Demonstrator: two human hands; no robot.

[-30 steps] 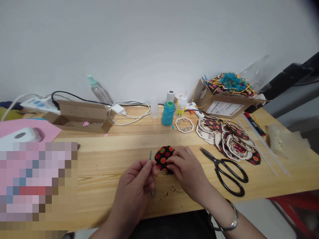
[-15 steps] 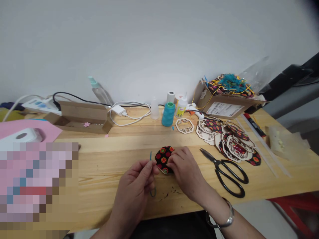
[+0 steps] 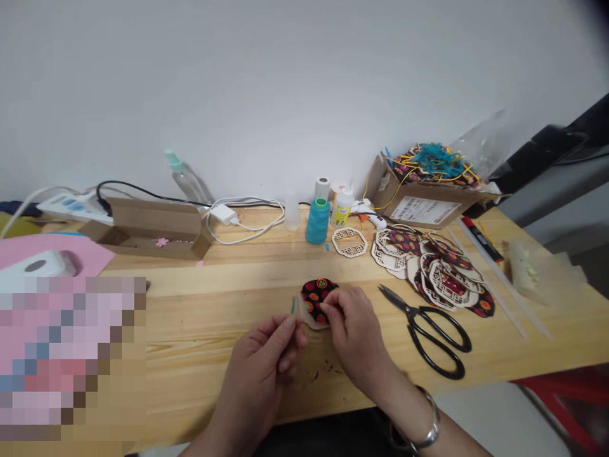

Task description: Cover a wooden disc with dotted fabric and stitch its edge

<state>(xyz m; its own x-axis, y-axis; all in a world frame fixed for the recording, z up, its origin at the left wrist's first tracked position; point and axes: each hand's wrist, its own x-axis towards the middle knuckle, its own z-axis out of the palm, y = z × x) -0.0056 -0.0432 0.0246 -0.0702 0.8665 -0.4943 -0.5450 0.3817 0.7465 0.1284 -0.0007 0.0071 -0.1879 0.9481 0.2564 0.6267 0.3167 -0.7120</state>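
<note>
Between thumb and fingers, my left hand [image 3: 269, 349] pinches a thin blue cord [image 3: 293, 304], whose short end sticks up. To its right, my right hand [image 3: 356, 330] grips the edge of a black fabric piece [image 3: 318, 296] printed with red, orange and green circles. A pale rim shows along the fabric's left and lower side; whether it is a wooden backing or the fabric's underside I cannot tell. Black-handled scissors [image 3: 428, 330] lie partly open beside my right forearm. Behind the hands stands a cone of teal thread [image 3: 318, 222].
A cut-out wooden frame [image 3: 349, 242] lies near a glue bottle [image 3: 342, 206] and a glue gun [image 3: 373, 214]. Frames and fabric pieces [image 3: 451, 279] are piled right, before a full carton [image 3: 423, 206]. An open narrow box [image 3: 152, 238] and a spray bottle [image 3: 183, 178] stand left.
The fabric piece has tilted, and more of its pale rim shows on the left. My left hand has shifted slightly right with the cord; the cord's hanging loop is no longer visible.
</note>
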